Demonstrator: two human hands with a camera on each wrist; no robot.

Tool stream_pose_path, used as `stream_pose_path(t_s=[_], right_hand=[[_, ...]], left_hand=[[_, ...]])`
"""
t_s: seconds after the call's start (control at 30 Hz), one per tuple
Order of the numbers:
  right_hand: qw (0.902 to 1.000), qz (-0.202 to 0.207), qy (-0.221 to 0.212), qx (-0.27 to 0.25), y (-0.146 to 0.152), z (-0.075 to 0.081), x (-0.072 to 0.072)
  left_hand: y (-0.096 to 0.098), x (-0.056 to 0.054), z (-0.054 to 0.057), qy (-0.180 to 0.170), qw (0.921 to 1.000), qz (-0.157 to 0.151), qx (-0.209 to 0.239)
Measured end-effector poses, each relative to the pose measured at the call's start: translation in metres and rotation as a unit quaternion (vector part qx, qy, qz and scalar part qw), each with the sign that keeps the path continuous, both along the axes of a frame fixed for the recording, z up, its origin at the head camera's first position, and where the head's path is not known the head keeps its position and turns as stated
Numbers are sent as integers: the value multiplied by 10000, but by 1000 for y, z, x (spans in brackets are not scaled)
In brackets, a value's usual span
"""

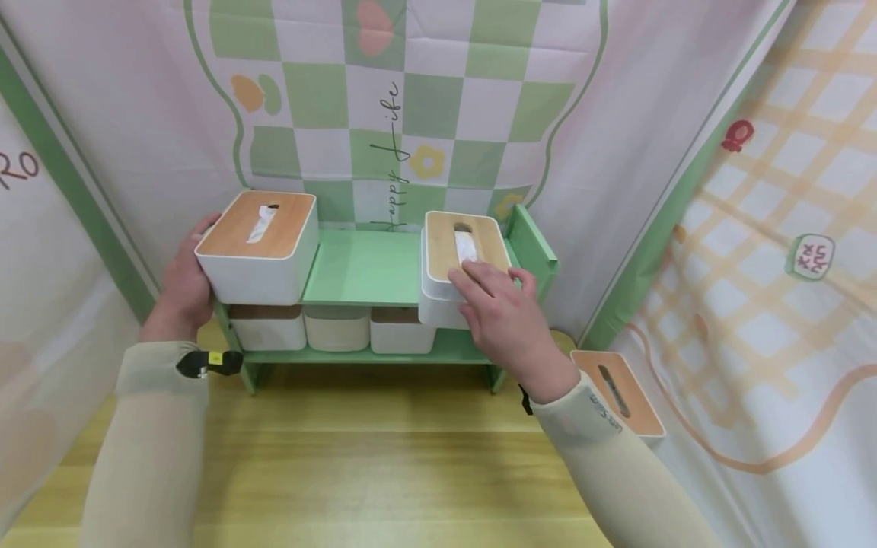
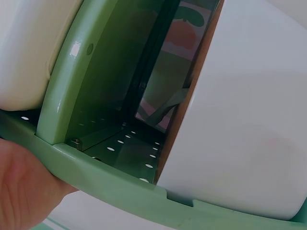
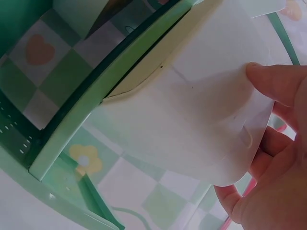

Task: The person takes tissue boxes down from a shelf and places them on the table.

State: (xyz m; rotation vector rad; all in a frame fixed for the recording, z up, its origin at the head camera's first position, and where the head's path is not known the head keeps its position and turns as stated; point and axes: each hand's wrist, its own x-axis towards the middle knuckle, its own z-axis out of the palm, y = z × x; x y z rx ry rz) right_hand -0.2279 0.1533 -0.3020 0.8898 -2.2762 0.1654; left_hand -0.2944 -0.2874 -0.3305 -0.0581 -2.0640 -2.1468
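Far left, the left hand flanks the left box, fingers too hidden to tell their grip; across the green shelf, at its upper right end, the pale-lidded box juts past the front edge, right hand gripping its near end; probably light, stiff, slick plastic, so clasp the body, as the lid might lift!

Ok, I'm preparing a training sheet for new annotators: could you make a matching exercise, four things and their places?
1. Left hand
2. Right hand
3. Cream container
4. Box with a bare slot

A. between two white boxes on the lower shelf
B. to the right of the green rack
C. at the side of the top-left box
D. on the pale-lidded box

Pairs: 1-C; 2-D; 3-A; 4-B.
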Motion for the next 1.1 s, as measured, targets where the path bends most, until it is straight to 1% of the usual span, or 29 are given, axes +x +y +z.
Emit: stream_pose_path(t_s=[0.33, 0.53, 0.67, 0.73, 0.8, 0.87, 0.9, 0.93, 0.97, 1.03, 1.07, 1.1], right_hand=[[10000, 32, 39, -56, 3, 0, 5], [9997, 94, 140, -157, 7, -1, 4], [9985, 108, 140, -518, 14, -1, 4], [9962, 103, -6, -868, 19, -2, 5], [9920, 37, -290, -1226, 24, -2, 6], [9833, -128, -777, -1641, 28, -2, 7], [9764, -229, -1089, -1852, 30, -2, 8], [9670, -350, -1427, -2080, 32, -1, 8], [9546, -462, -1798, -2329, 34, 0, 9], [9223, -685, -2554, -2819, 38, 2, 9], [9032, -740, -2930, -3048, 40, 3, 8], [8806, -759, -3324, -3292, 41, 5, 7]], left_hand=[[-1, -1, 0, 19, 10000, -9, -29], [-1, -2, -1, 27, 10000, -38, -21], [-1, 0, 0, 11, 10000, -6, -77], [0, 1, 1, 5, 9999, 5, -110], [0, 1, 1, 4, 9999, 13, -131], [-1, 1, 2, -14, 9999, 18, -136], [-1, 1, 1, -35, 9999, 25, -129], [-1, 1, 1, -57, 9999, 22, -103], [-1, 1, 1, -74, 9999, 22, -82], [-2, 1, 1, -109, 9999, 20, -82], [-2, 1, 1, -118, 9999, 16, -82], [-2, 1, 1, -117, 9999, 15, -98]])
